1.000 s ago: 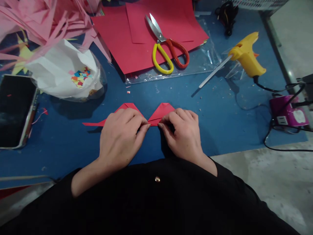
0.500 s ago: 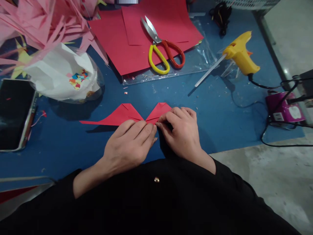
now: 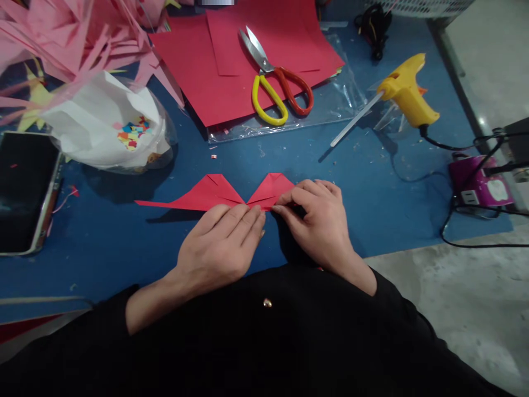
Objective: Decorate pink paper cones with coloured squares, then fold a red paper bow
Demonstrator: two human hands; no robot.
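Note:
A folded red paper (image 3: 198,193) lies across the blue tabletop, with two angled peaks, a notch between them and a long thin point stretching left. My left hand (image 3: 223,242) rests flat over its lower edge near the middle, fingers stretched out side by side. At the right peak, my right hand (image 3: 316,215) pinches the lower edge between thumb and bent fingers. The paper's right end is hidden under that hand, and part of its bottom edge is covered by my left fingers.
Scissors (image 3: 264,71) lie on red paper sheets (image 3: 190,71) at the back. A yellow glue gun (image 3: 409,91) with a cord is at right, near a purple box (image 3: 479,182). To the left are a plastic bag of paper scraps (image 3: 111,127), a phone (image 3: 25,193) and pink paper pieces (image 3: 103,33).
My right hand has slid a little to the right along the paper's lower edge, uncovering more of the right peak. My left hand has stayed nearly in place.

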